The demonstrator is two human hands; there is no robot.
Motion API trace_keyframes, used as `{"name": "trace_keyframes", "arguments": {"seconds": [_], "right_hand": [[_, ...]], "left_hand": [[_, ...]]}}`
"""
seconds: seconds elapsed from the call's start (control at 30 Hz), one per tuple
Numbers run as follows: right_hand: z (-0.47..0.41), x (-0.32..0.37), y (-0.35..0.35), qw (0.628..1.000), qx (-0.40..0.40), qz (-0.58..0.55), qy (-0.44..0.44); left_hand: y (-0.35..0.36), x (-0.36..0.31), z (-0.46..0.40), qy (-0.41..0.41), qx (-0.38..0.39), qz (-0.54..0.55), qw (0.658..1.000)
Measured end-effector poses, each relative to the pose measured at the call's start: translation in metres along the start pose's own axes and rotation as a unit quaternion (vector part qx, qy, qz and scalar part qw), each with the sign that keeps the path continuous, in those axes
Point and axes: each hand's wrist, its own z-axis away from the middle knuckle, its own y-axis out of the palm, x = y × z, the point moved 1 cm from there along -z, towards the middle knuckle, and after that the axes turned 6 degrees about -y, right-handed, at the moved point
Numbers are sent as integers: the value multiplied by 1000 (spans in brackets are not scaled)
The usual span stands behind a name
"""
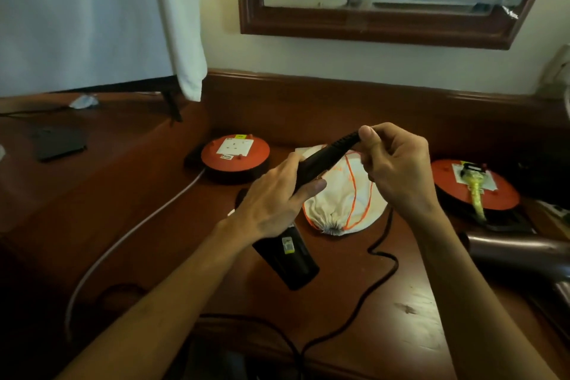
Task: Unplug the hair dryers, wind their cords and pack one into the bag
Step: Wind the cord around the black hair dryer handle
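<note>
Spanning the view, the wooden desk (416,311) carries two red socket reels; the left reel (235,152) has an empty socket, the right reel (475,187) still holds a plug. A white drawstring bag (339,194) lies unfilled between them. Both hands hold the black hair dryer (287,244) above it: left hand (277,191) grips the handle, right hand (394,160) pinches the cord's root. Its cord (379,256) trails loose, so winding and packing remain.
</note>
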Motion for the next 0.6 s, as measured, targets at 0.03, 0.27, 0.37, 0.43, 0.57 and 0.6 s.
{"name": "trace_keyframes", "arguments": {"seconds": [0.03, 0.27, 0.37, 0.43, 0.57, 0.6], "right_hand": [[-1, 2, 1, 999, -5, 35, -4], [-1, 16, 0, 993, 66, -60, 73], [13, 17, 11, 989, 54, -99, 96], [27, 15, 21, 985, 61, -108, 115], [58, 7, 34, 988, 48, -91, 115], [63, 7, 36, 990, 49, -74, 109]], "left_hand": [[3, 2, 1, -10, -14, 9, 1000], [14, 0, -3, -71, -29, 129, 989], [21, 3, -3, -76, -12, 172, 982], [26, 7, -3, -86, -14, 209, 974], [29, 15, -9, -95, -13, 230, 968], [30, 15, -10, -96, -13, 238, 966]]}}
